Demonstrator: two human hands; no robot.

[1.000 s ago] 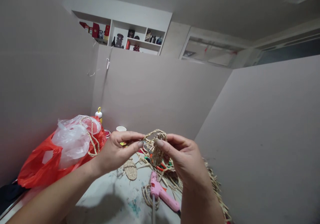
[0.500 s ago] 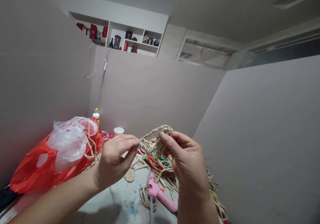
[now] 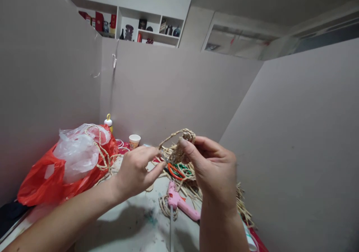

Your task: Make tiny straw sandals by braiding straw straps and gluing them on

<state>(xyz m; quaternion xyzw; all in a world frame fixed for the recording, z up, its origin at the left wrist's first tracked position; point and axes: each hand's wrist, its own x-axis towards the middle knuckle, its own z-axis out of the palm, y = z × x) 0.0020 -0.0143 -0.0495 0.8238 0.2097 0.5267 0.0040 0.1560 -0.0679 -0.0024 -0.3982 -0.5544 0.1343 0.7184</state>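
Observation:
My right hand (image 3: 214, 167) pinches a small coiled piece of braided straw (image 3: 179, 151) between thumb and fingers, above the table. From its top a length of straw braid (image 3: 175, 133) arches left and passes behind the fingertips of my left hand (image 3: 140, 169). The left thumb and index finger stand apart, with the braid touching or just behind them. Below the coil lie scissors with orange handles (image 3: 176, 172), amid loose straw. A pink glue gun (image 3: 182, 203) rests on the table under my hands, a glue stick (image 3: 171, 225) extending from its back.
Red and white plastic bags (image 3: 75, 158) fill the left side, with more braid (image 3: 103, 156) trailing over them. Behind stand a paper cup (image 3: 134, 141) and a yellow-white bottle (image 3: 108, 123). Loose straw (image 3: 244, 207) lies at right. Grey partitions (image 3: 168, 91) enclose the table (image 3: 131, 222).
My left thumb and fingers have parted from their pinch on the braid. The right hand keeps its hold on the coil. The view has tilted down slightly.

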